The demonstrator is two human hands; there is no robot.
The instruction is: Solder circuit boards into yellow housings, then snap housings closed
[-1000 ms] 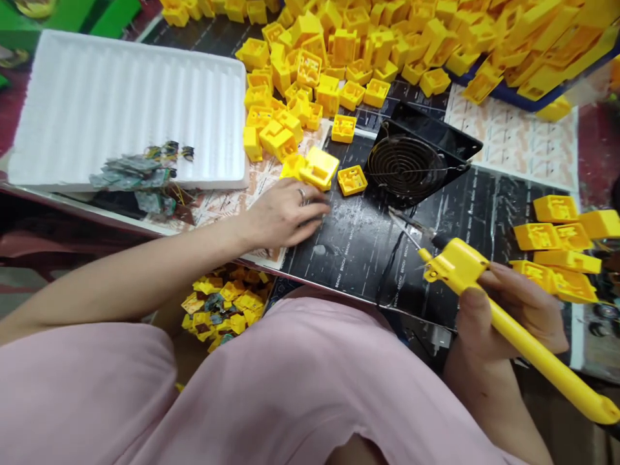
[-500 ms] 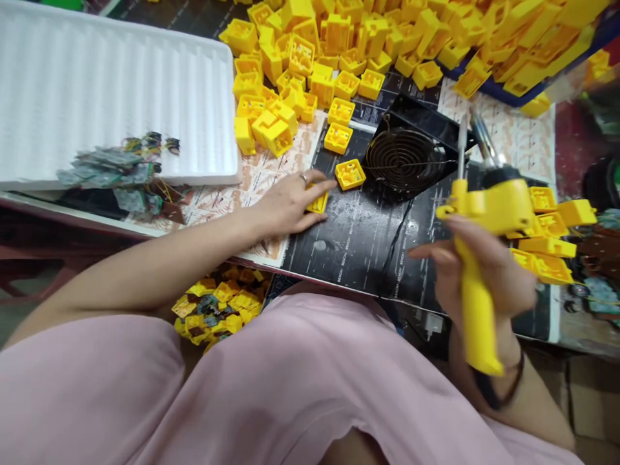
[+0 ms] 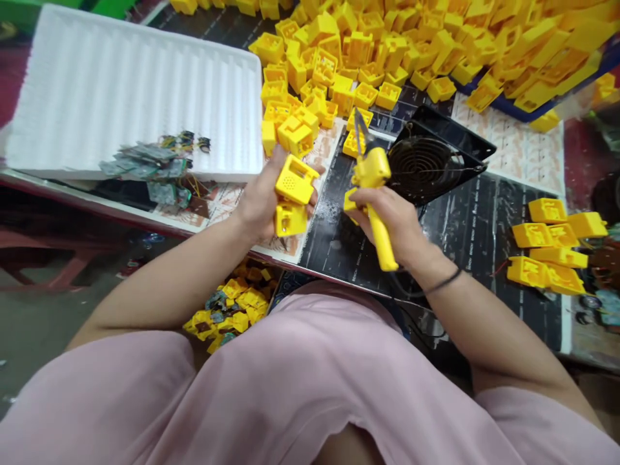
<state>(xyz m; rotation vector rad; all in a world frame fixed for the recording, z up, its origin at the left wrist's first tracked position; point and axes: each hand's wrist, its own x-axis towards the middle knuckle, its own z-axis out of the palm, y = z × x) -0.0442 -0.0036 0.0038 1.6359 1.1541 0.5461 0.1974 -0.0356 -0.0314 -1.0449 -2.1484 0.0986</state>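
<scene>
My left hand [image 3: 261, 200] is closed on two yellow plastic housings, above the front part of the table. The upper housing [image 3: 295, 181] shows a round patch of small holes and a rectangular opening; the lower housing [image 3: 290, 220] sits just under it. To the right, my right hand [image 3: 394, 219] grips a yellow soldering gun [image 3: 380, 229], its dark tip pointing up and away. Another yellow housing [image 3: 349, 205] shows at the fingers of that hand; whether they hold it too is unclear. Just beyond stands a black fan [image 3: 419, 161] with a wire grille.
Yellow housings [image 3: 339, 51] are heaped along the back, and several more [image 3: 552, 236] lie at the right. A white foam tray [image 3: 140, 84] is at the left, with circuit boards and wires [image 3: 150, 165] at its front edge. Below the table edge are more yellow parts [image 3: 237, 307].
My left hand has lifted off the table and now holds two housings. My right hand has swung left with the soldering gun, from the right side to before the fan.
</scene>
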